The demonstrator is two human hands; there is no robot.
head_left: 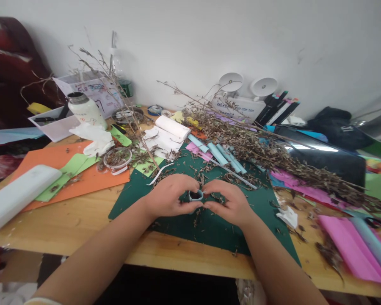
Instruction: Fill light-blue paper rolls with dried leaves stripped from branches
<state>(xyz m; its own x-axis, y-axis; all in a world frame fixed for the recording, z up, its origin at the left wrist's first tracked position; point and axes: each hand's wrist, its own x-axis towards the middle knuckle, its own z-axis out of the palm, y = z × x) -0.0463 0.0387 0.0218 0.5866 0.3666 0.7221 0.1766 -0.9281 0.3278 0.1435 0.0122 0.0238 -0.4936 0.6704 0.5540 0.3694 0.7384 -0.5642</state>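
Observation:
Between my two hands stands a small light-blue paper tube [196,195], its round mouth facing up and its inside dark. My left hand [174,195] curls around the tube's left side, thumb in front and fingers behind. From the right, the fingertips of my right hand [228,201] pinch its rim. A green cutting mat [174,231] lies under both hands, strewn with bits of dried leaf. Behind them rest several rolled light-blue paper tubes [218,153] and a thin grey stick [233,171]. A white paper strip [160,173] curls beside my left hand.
Dried leafy branches [250,142] stretch across the back and right. A clear round tub [117,159] holds leaf bits. Orange paper [79,186], a white case [22,197] and a bottle [87,112] are at left; pink paper [349,248] lies at right.

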